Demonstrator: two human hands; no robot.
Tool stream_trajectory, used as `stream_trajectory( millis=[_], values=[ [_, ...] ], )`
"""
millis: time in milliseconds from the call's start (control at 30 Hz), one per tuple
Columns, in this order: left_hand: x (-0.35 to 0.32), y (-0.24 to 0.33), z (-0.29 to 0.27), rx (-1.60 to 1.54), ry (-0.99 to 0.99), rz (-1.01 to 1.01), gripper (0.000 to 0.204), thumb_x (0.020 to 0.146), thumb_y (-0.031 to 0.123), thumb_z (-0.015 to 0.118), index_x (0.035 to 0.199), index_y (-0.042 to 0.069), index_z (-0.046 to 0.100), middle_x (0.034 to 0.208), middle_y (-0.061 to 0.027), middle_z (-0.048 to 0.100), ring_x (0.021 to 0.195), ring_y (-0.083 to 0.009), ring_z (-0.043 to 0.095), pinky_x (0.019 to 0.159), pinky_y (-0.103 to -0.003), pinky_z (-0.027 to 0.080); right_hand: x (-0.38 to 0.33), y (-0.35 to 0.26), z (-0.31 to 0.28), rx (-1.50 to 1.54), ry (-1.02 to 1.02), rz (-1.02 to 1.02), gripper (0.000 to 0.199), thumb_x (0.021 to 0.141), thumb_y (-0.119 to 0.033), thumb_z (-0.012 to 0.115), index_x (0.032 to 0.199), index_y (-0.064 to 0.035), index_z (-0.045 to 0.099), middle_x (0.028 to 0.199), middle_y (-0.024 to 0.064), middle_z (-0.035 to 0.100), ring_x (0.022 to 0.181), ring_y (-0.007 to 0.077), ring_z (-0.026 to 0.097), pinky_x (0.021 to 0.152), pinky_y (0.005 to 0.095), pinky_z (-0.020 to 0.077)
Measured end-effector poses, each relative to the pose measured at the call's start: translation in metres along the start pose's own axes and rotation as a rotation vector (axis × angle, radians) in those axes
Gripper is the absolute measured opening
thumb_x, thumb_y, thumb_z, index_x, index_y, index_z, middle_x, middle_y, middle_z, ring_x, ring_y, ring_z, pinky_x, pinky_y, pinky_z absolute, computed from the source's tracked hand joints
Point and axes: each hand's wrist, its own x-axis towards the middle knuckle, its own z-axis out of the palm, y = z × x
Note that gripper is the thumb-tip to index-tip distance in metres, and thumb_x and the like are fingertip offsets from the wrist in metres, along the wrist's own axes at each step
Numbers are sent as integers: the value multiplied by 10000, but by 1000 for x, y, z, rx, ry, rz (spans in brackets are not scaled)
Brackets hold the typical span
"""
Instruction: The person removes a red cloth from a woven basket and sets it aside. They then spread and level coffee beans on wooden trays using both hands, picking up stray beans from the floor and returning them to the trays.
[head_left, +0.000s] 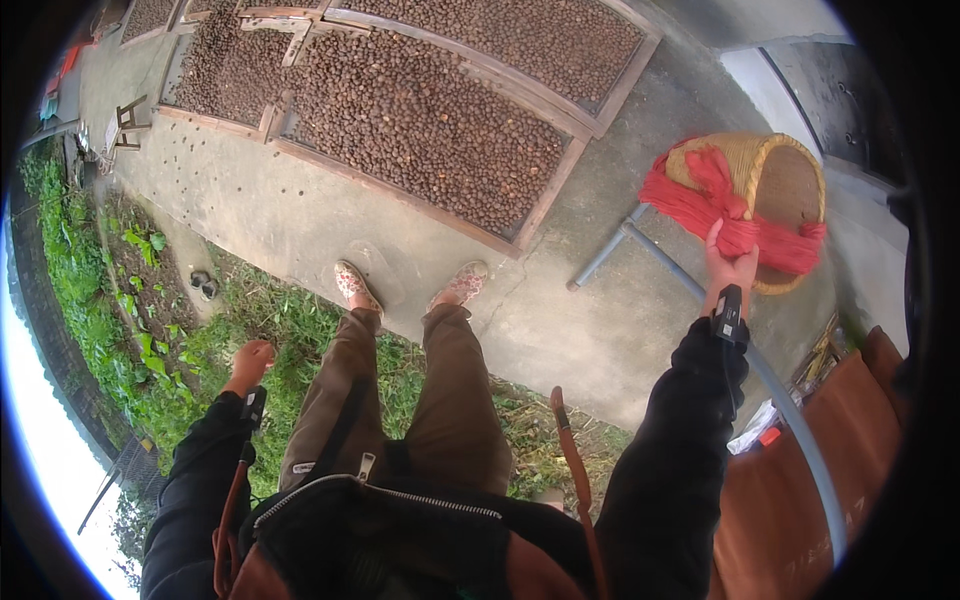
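My right hand [733, 264] reaches out to the right and grips a bunched red cloth [738, 236]. The cloth is wrapped across a woven basket [765, 170], which is tipped so that its open mouth faces right. The bottom of the basket's inside is partly hidden by the cloth. My left hand [252, 364] hangs low at the left, above the grass. Its fingers are curled in, with nothing visible in them.
Shallow wooden-framed trays [548, 200] of brown, nut-like pieces lie on the concrete ahead. A grey-blue pipe frame [665, 258] runs beside my right arm. Rust-brown sheeting [800, 500] is at lower right. Plants [150, 350] border the concrete at left; a small stool [128, 122] stands beyond.
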Motion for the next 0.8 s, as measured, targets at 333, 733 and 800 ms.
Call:
stream_trajectory(
  millis=[333, 733, 800],
  values=[
    [-13, 67, 90, -8, -307, 146, 259, 983, 217, 632, 1114, 5, 703, 868, -54, 719, 789, -139, 686, 704, -294, 549, 89, -40, -77, 66, 163, -78, 409, 1006, -331, 487, 1277, -67, 644, 1279, 113, 681, 1149, 310, 653, 943, 526, 601],
    [13, 100, 118, 56, -383, 152, 337, 1047, 254, 596, 1279, 12, 631, 1017, -78, 736, 896, -159, 708, 782, -303, 562, 78, 67, -54, -727, -7, -52, 540, 934, -265, 771, 1400, -143, 525, 1416, 72, 498, 1382, 290, 452, 1083, 480, 478],
    [26, 112, 128, -16, -413, 203, 315, 1036, 217, 614, 1264, 1, 642, 1019, -78, 733, 908, -156, 704, 784, -295, 561, 67, 117, -77, -766, -92, 49, 450, 947, -226, 744, 1343, -108, 565, 1347, 70, 576, 1326, 308, 555, 1067, 463, 487]
  ],
)
